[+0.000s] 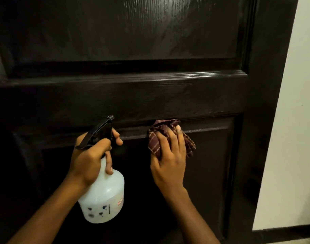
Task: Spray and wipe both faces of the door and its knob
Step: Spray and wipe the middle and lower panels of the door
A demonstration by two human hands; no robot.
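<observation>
- Nearest to me, my left forearm comes up from the lower left and my right forearm from the lower middle, both bare.
- My left hand (90, 159) has its grip wrapped around the neck of a spray bottle (104, 194), the forefinger out in front by the black trigger head (99, 132), the other fingers curled round the neck.
- The bottle body is white and translucent, hangs below the hand and tilts with its base toward the lower left; it carries small dark marks and a red-and-white label too small for me to read.
- The nozzle tip points up and to the right, close to the door; whether it touches I cannot tell.
- My right hand (168, 161) lies flat with the fingers spread, its grip pressing a maroon checked cloth (165, 131) against the door (133, 95).
- The cloth is bunched under the fingers, at the upper ledge of the lower recessed panel, and sticks out above and to the right of the fingertips.
- The door is dark and glossy with a wood-grain texture: an upper recessed panel, a wide cross rail in the middle, a lower panel below.
- The upper panel (150, 27) shows pale streaks and sheen, brightest toward its upper right.
- Farthest off, right of the door's edge, is a pale wall (298, 120) with a dark skirting (284, 232) at its foot.
</observation>
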